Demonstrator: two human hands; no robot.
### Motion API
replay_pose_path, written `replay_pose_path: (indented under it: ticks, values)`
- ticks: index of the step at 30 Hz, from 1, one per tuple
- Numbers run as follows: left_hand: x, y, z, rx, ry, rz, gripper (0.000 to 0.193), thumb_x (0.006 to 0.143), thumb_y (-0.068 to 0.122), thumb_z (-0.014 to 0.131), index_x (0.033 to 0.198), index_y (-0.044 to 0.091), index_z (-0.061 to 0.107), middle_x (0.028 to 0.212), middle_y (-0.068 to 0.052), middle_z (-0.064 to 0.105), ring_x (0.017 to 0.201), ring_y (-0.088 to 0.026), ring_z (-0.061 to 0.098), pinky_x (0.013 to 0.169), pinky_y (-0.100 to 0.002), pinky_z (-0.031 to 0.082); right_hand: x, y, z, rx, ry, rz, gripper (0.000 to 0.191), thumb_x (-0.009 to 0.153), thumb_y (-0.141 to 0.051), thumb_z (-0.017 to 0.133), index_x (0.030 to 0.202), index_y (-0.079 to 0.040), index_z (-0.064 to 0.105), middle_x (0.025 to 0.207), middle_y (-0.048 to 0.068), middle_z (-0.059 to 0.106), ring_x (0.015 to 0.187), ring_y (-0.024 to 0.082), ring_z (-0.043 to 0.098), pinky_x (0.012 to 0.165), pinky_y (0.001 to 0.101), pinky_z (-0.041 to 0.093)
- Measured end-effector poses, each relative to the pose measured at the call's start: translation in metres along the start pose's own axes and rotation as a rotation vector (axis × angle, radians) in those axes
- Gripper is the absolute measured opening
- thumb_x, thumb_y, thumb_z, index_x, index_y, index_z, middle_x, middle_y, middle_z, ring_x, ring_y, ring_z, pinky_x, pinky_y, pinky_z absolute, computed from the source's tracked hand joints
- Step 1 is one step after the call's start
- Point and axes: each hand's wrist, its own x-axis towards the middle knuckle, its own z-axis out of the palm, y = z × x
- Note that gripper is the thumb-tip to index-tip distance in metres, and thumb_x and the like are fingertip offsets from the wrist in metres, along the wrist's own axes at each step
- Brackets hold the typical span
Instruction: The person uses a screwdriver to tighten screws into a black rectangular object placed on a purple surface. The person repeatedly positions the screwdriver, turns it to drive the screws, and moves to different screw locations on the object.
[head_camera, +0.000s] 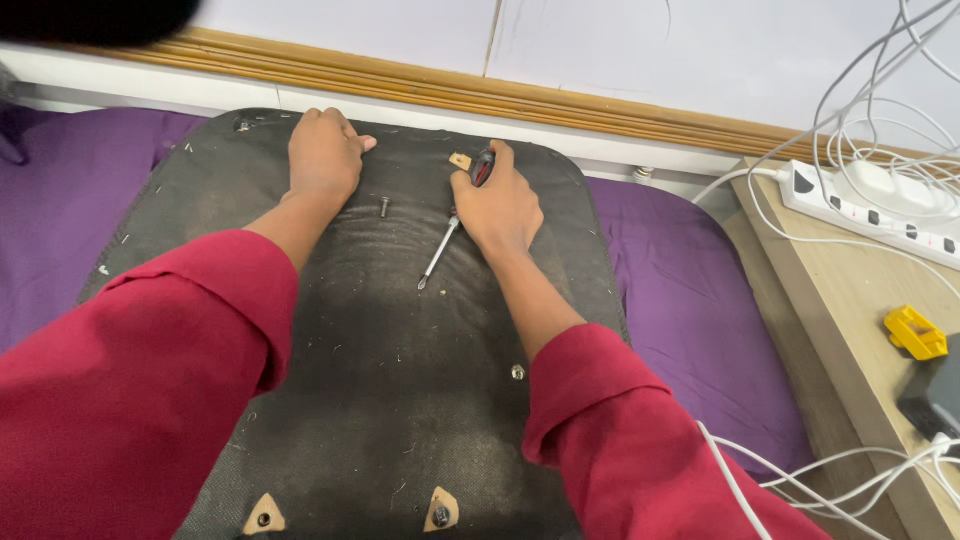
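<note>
The person leans over a dusty black seat panel (380, 400) that lies on a purple cushion (690, 300), both arms in red sleeves (130, 390) stretched forward across it. The left hand (322, 160) rests knuckles-up at the far edge of the panel, fingers curled down against the fabric; it looks closed on itself, and whether anything sits under it I cannot tell. Just to the right of that hand, a little nearer the wrist, a small dark screw (384, 207) stands on the panel, apart from the fingers. The right hand (500, 205) is wrapped tight around the red and black handle of a screwdriver (440, 250), whose metal shaft slants out from under the palm toward the left forearm, the tip lying on the panel between the two wrists. Just beyond the right thumb is a small tan patch (460, 160) with a hole. Back along the right forearm, close beside the cuff, a silver bolt head (518, 372) shows in the fabric. Well off to the right of the right hand, a white power strip (880, 215) with tangled white cables sits on a wooden table (840, 320), with a yellow clip (915, 333) nearer.
</note>
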Motion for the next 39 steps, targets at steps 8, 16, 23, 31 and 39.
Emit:
replay_pose_path:
  ticks: [8, 16, 23, 31, 39]
  values:
    - [-0.004, -0.002, -0.01, -0.057, -0.069, 0.106, 0.017, 0.094, 0.017, 0.074, 0.107, 0.006, 0.075, 0.12, -0.014, 0.058, 0.109, -0.032, 0.061, 0.096, -0.043, 0.049, -0.002, 0.002, 0.003, 0.025, -0.001, -0.023, 0.072, 0.078, -0.043, 0.066, 0.143, -0.017, 0.051, 0.115, 0.014, 0.074, 0.111, 0.036, 0.068, 0.095, 0.0473, 0.051]
    - [-0.016, -0.002, -0.036, 0.004, -0.053, -0.027, 0.037, 0.096, 0.033, 0.073, 0.123, 0.009, 0.067, 0.132, -0.011, 0.054, 0.129, -0.031, 0.046, 0.105, -0.053, 0.033, 0.013, 0.017, -0.009, 0.663, 0.012, 0.144, 0.045, 0.087, -0.028, 0.064, 0.122, 0.0, 0.063, 0.098, 0.014, 0.075, 0.074, 0.028, 0.075, 0.066, 0.0389, 0.058]
    - [-0.049, -0.047, -0.085, 0.216, -0.011, -0.051, 0.048, 0.098, 0.032, 0.067, 0.138, 0.007, 0.06, 0.142, -0.015, 0.051, 0.134, -0.036, 0.041, 0.108, -0.055, 0.029, 0.025, 0.058, -0.037, 0.236, 0.108, 0.24, 0.04, 0.08, -0.023, 0.072, 0.115, -0.005, 0.061, 0.095, 0.015, 0.068, 0.079, 0.032, 0.069, 0.069, 0.0451, 0.054]
    - [-0.066, -0.054, -0.125, 0.544, 0.033, -0.398, 0.097, 0.08, 0.073, 0.067, 0.145, 0.005, 0.047, 0.154, -0.026, 0.035, 0.148, -0.055, 0.019, 0.109, -0.072, 0.015, 0.007, 0.087, -0.043, -0.231, 0.219, 0.135, 0.057, 0.08, -0.035, 0.081, 0.13, -0.018, 0.06, 0.135, 0.02, 0.057, 0.125, 0.045, 0.054, 0.089, 0.0559, 0.045]
    - [-0.064, -0.033, -0.143, 0.379, -0.181, -0.714, 0.096, 0.076, 0.079, 0.074, 0.139, 0.008, 0.058, 0.137, -0.019, 0.059, 0.132, -0.04, 0.05, 0.106, -0.059, 0.031, -0.001, 0.097, -0.084, -0.157, -0.142, 0.341, 0.063, 0.086, -0.043, 0.079, 0.14, -0.017, 0.058, 0.134, 0.015, 0.065, 0.126, 0.037, 0.061, 0.104, 0.0488, 0.05]
